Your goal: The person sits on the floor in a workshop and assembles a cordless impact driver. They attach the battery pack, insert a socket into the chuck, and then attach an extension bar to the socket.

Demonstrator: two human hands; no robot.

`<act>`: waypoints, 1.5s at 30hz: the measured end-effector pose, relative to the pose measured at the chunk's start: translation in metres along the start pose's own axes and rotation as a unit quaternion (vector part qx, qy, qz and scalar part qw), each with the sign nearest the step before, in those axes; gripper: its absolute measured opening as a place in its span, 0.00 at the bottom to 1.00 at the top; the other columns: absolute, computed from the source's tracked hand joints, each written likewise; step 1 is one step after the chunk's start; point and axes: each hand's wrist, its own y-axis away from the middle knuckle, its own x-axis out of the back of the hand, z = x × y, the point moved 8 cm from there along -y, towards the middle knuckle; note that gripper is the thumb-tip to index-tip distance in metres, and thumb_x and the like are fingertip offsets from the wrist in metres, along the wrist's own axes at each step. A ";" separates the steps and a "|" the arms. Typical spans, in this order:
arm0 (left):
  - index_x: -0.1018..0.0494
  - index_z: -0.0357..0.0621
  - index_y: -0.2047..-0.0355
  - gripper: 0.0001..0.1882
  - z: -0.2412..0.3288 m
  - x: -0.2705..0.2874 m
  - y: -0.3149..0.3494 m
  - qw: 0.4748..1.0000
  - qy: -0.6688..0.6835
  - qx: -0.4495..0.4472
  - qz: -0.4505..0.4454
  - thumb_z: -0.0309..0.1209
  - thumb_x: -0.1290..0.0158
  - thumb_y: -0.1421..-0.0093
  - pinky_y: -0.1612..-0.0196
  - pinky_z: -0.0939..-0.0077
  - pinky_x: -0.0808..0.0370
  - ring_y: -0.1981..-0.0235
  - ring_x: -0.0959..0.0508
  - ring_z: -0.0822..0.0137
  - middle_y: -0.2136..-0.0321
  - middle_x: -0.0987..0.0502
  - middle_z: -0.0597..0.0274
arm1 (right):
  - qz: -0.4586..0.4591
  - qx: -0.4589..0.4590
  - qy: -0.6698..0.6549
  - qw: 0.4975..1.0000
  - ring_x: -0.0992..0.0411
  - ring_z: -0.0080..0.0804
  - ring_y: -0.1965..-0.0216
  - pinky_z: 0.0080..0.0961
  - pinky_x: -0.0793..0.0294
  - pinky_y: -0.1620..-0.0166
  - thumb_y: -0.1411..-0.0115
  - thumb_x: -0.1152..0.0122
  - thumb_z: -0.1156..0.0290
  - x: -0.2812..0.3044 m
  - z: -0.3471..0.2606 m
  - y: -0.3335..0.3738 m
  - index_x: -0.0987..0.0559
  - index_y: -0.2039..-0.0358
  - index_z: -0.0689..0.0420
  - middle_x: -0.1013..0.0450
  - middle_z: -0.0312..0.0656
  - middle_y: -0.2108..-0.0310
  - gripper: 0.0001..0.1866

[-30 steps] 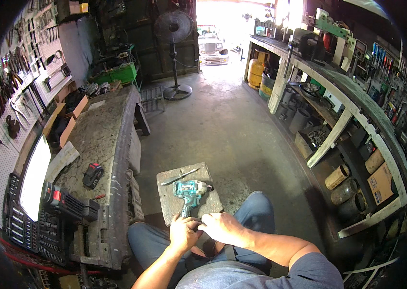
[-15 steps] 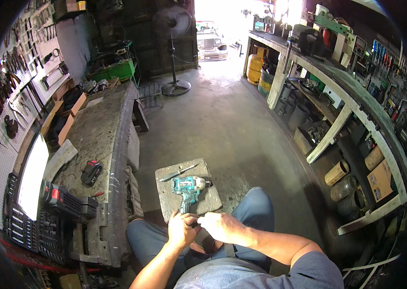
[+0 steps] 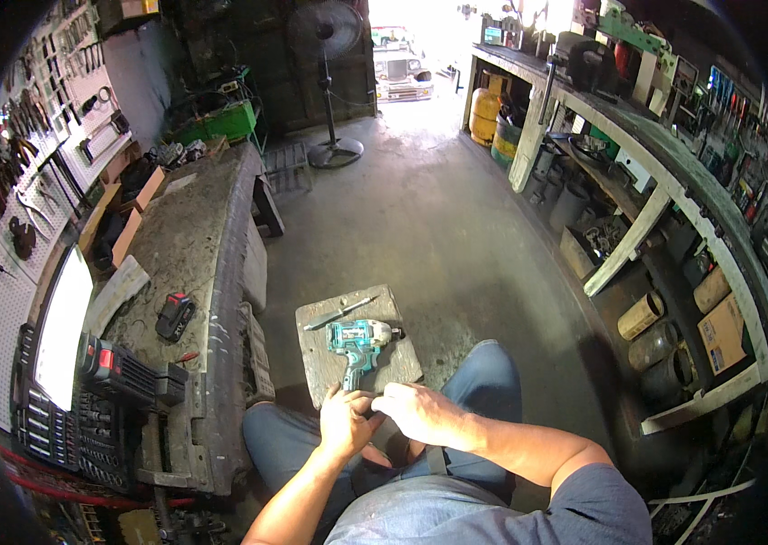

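My left hand [image 3: 345, 423] and my right hand [image 3: 418, 418] meet in front of my lap, fingers closed and pinching close together. Whatever lies between their fingertips is too small to make out. Just beyond them, a teal cordless impact wrench [image 3: 359, 341] lies on its side on a worn wooden board [image 3: 395, 368], its nose pointing right. The foot of its handle reaches down close to my left fingers; whether they touch cannot be made out. Along the board's far edge rests a screwdriver [image 3: 340, 313] with a dark handle, lying slantwise.
On the left workbench [image 3: 193, 245] sit a black-and-red battery pack [image 3: 175, 316], a charger-like unit [image 3: 121, 371] and an open socket set [image 3: 75, 436]. A standing fan [image 3: 326, 91] is at the back. Right, a long bench [image 3: 656, 168] has cans and a cardboard box [image 3: 723, 338] beneath.
The view has shifted slightly, so the board and impact wrench appear a little higher. My hands stay pinched together, with only small finger movement.
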 end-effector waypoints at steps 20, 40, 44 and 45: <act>0.13 0.55 0.66 0.13 -0.005 -0.003 0.000 1.000 -0.018 0.011 -0.002 0.42 0.24 0.50 0.28 0.42 0.31 0.54 0.14 0.60 0.62 0.12 0.70 | 0.025 -0.018 -0.010 0.999 0.18 0.51 0.57 0.44 0.17 0.55 0.27 0.43 0.70 0.007 -0.001 -0.001 0.17 0.53 0.61 0.23 0.51 0.58 0.10; 0.12 0.57 0.58 0.18 -0.003 -0.001 0.000 1.000 0.001 -0.001 -0.015 0.38 0.24 0.51 0.27 0.36 0.34 0.51 0.14 0.61 0.57 0.11 0.71 | -0.016 0.000 0.000 1.000 0.17 0.51 0.56 0.43 0.16 0.52 0.30 0.43 0.71 0.001 -0.004 -0.002 0.16 0.51 0.58 0.21 0.50 0.59 0.12; 0.11 0.57 0.55 0.17 0.006 0.004 0.002 0.999 -0.020 -0.043 -0.011 0.36 0.27 0.46 0.25 0.26 0.40 0.47 0.16 0.60 0.50 0.12 0.69 | -0.006 0.025 -0.041 0.999 0.17 0.51 0.55 0.42 0.16 0.50 0.31 0.44 0.73 -0.002 0.000 0.001 0.16 0.48 0.57 0.21 0.49 0.57 0.14; 0.11 0.57 0.54 0.16 0.004 0.001 0.002 0.999 -0.019 -0.034 -0.033 0.36 0.28 0.44 0.25 0.24 0.41 0.46 0.16 0.60 0.49 0.13 0.69 | 0.006 0.018 -0.061 0.998 0.17 0.51 0.54 0.42 0.16 0.50 0.31 0.43 0.73 -0.001 0.002 0.002 0.16 0.48 0.57 0.21 0.49 0.56 0.15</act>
